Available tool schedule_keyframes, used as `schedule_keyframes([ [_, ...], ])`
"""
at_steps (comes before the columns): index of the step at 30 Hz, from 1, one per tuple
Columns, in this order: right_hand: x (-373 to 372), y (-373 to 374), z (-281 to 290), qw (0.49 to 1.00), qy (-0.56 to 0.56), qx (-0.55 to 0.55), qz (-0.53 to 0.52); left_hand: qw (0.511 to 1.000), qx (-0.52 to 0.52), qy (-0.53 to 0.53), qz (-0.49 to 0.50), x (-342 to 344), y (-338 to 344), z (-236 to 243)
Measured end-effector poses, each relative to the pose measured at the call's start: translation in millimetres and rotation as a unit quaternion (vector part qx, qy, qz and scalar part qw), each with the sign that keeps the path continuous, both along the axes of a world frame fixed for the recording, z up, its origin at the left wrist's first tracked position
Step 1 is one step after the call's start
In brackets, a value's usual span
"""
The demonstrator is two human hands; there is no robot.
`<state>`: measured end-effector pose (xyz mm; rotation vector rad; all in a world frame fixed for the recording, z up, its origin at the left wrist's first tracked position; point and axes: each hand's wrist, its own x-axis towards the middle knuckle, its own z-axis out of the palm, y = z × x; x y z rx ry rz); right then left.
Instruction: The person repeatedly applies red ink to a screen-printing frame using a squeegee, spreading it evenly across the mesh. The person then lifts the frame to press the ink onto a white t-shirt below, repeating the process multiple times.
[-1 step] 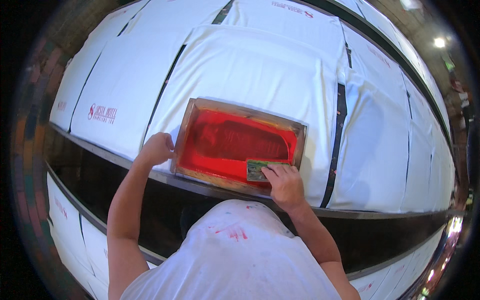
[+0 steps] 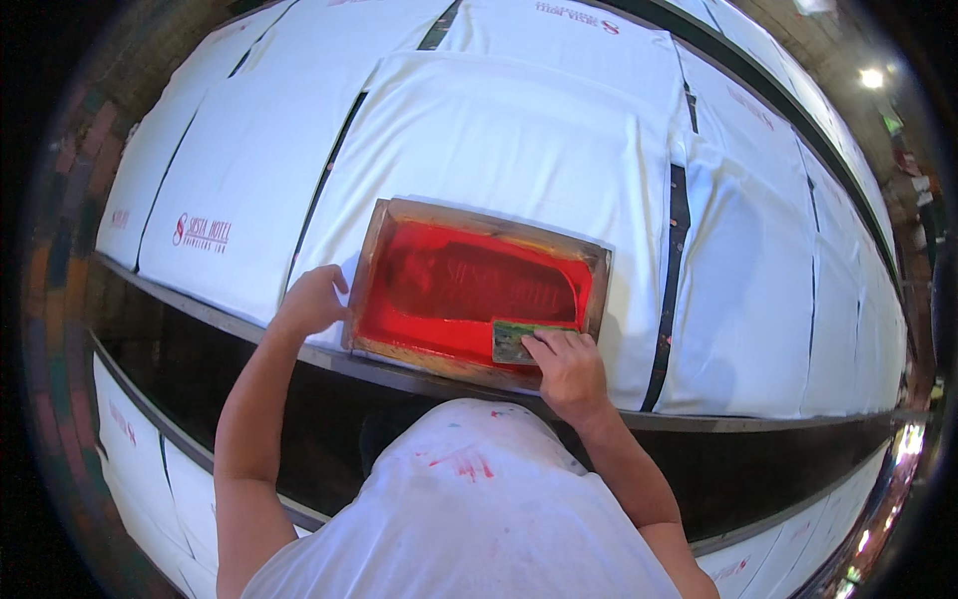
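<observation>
A wooden screen-printing frame [image 2: 600, 297] with red ink [image 2: 429, 331] pooled inside lies on a white cloth [image 2: 509, 130]. My right hand [image 2: 571, 371] grips a flat, green-stained squeegee [image 2: 509, 342] at the frame's lower right, over the ink. My left hand [image 2: 314, 298] is at the frame's left side, fingers curled by its outer edge; whether they grip the wood or something else is hidden. Faint lettering shows darkly through the ink.
More white cloths [image 2: 738, 299] with red prints lie side by side on a long table, split by dark gaps. Its metal edge [image 2: 818, 424] runs before me, with a dark gap and another cloth-covered table [image 2: 135, 479] below. A bright lamp [image 2: 870, 78] shows at upper right.
</observation>
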<state>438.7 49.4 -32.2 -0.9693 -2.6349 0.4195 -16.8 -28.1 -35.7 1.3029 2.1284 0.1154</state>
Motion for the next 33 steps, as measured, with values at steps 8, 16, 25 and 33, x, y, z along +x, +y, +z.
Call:
schedule_keyframes([
  [8,-59.8,44.4,33.6,0.991,-0.081,-0.096,0.054,0.956,0.109,0.154,-0.224,10.9,19.4,21.0],
  [16,-202.8,85.5,6.0,0.997,-0.041,-0.043,0.052,0.941,0.116,0.116,-0.295,-5.8,25.0,10.1],
  [25,-201.2,6.9,-9.9,0.998,-0.049,0.019,0.015,0.942,0.129,0.09,-0.298,-14.7,23.4,2.7],
  [33,-178.3,-15.7,14.1,0.993,-0.048,-0.072,0.086,0.935,0.154,0.087,-0.306,-20.0,25.2,-2.8],
])
